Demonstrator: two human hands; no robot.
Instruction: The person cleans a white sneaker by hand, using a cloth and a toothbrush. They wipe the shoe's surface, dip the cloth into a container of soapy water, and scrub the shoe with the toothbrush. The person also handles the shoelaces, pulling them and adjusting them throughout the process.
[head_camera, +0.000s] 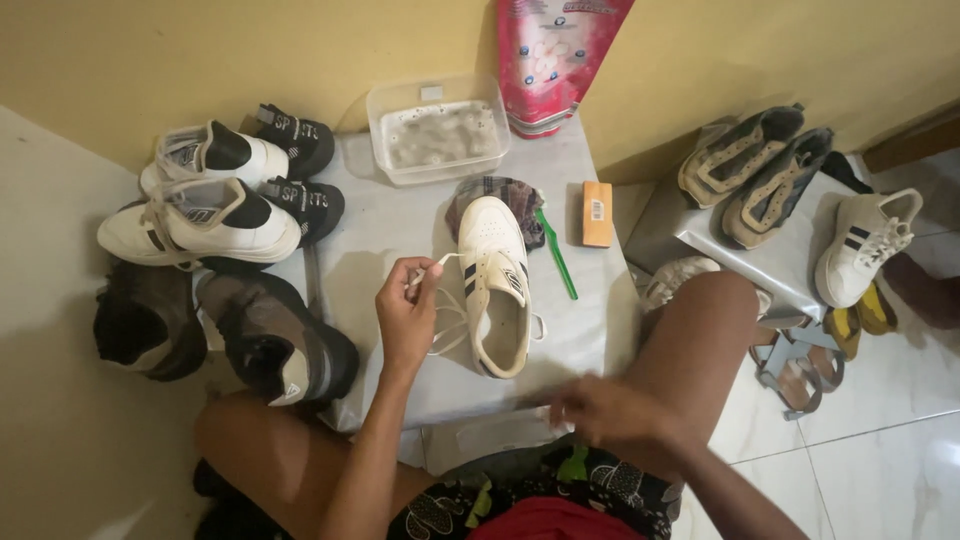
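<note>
A white sneaker with dark side stripes (497, 285) lies on a low grey surface (385, 225) in front of me. My left hand (405, 315) pinches the end of its white shoelace (448, 312), which trails in loops beside the shoe. My right hand (600, 410) is blurred, low near my knee at the surface's front edge; what it holds cannot be made out. A plaid cloth (528, 198) lies under the shoe's toe. A green toothbrush (556, 255) and an orange block (597, 213) rest to the shoe's right.
A clear tub of soapy water (438, 130) and a pink pouch (552, 60) stand at the back by the wall. White and dark shoes (215, 215) crowd the left. More shoes (755, 175) and a matching white sneaker (862, 245) sit on the right, sandals (800, 370) on the floor.
</note>
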